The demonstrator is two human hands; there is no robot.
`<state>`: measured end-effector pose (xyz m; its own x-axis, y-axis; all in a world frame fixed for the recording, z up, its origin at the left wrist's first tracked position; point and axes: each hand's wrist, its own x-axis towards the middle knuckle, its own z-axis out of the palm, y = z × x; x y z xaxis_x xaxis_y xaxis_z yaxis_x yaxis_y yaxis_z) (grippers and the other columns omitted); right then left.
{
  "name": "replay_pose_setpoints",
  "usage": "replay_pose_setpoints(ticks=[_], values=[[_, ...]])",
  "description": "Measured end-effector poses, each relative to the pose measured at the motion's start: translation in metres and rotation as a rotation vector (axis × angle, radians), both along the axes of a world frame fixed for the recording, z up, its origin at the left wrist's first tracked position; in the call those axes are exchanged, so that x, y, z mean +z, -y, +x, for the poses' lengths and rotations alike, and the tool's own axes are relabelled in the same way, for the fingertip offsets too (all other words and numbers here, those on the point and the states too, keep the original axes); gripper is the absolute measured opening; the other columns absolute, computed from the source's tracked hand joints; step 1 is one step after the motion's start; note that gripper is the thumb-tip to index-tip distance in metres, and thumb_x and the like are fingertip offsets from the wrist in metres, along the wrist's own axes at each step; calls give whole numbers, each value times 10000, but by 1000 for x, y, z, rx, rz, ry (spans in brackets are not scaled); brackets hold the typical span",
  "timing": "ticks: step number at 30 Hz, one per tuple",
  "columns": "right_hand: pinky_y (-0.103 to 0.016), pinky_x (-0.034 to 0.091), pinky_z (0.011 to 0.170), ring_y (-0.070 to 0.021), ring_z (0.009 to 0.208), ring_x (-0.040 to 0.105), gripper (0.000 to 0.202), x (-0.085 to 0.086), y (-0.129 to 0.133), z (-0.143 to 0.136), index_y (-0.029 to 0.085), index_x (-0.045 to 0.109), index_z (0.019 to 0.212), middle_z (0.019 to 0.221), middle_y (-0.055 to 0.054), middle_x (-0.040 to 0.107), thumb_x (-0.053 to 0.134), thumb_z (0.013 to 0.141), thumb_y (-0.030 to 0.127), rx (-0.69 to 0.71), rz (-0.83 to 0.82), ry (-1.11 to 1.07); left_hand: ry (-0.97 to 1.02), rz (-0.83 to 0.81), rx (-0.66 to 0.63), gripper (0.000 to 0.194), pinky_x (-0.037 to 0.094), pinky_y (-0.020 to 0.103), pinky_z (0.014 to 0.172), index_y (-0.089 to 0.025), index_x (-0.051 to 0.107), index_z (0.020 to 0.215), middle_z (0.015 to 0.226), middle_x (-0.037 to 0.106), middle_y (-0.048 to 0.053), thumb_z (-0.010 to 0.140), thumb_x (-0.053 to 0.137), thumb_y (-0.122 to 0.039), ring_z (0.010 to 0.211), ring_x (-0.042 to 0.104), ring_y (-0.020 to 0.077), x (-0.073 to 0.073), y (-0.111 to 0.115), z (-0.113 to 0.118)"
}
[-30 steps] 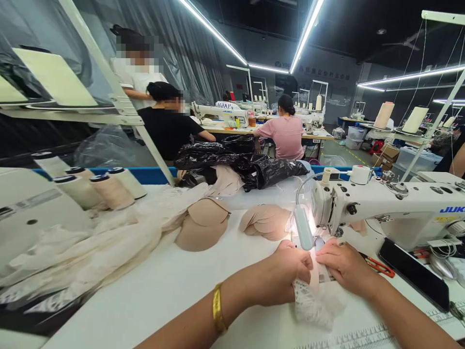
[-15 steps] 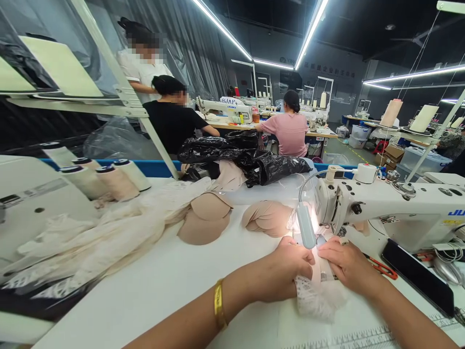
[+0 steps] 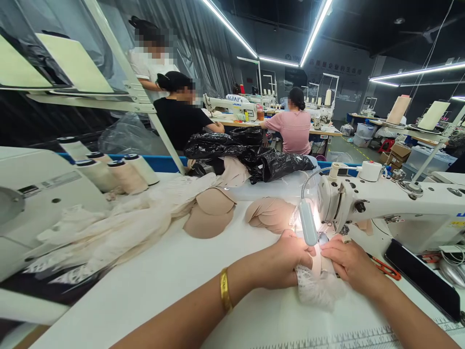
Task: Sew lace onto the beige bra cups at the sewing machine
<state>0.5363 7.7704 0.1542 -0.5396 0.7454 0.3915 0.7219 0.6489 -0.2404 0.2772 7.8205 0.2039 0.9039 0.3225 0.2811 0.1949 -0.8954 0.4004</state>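
Observation:
My left hand (image 3: 285, 261) is closed on a piece of pale lace fabric (image 3: 317, 292), its thumb and fingers curled in at the fabric's left side. Opposite it, my right hand (image 3: 351, 262) has its fingers pressed together on the fabric's right edge, just in front of the needle area. The lace hangs forward over the white table between both hands, with a smooth beige strip (image 3: 317, 264) along it. A white sewing machine (image 3: 392, 198) stands over this spot. Its grey clip-on lamp (image 3: 308, 223) shines down and hides the needle.
Beige bra cups (image 3: 210, 213) and a fanned stack of cups (image 3: 271, 214) lie beyond my left hand. White lace (image 3: 127, 228) is heaped at left near thread cones (image 3: 127, 179). Orange-handled scissors (image 3: 385, 267), a black phone (image 3: 423, 278) and a ruler (image 3: 327, 341) are at right and front.
The view has swung slightly left, so things sit further right in it. The lace has moved a little toward the machine; both hands keep their hold beside the needle area.

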Motion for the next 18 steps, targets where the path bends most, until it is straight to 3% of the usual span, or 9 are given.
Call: replay_pose_setpoints(ticks=[11,18], values=[[-338,495,758,-214,923,631,348,-1,1,2,263,722,1097,992,-45,740,499,943,44,28,54,-10,-29,18,-25,197,392,337,887,-240,735,888,878,690,21,894,581,-117,908,597,212,-2,-13,2],[-345,458,804,-193,935,623,291,7,4,0,238,692,1049,1023,-23,745,525,950,21,104,27,-30,-35,92,28,165,371,336,867,-205,678,789,779,656,6,877,586,-101,804,581,186,-8,-16,1]])
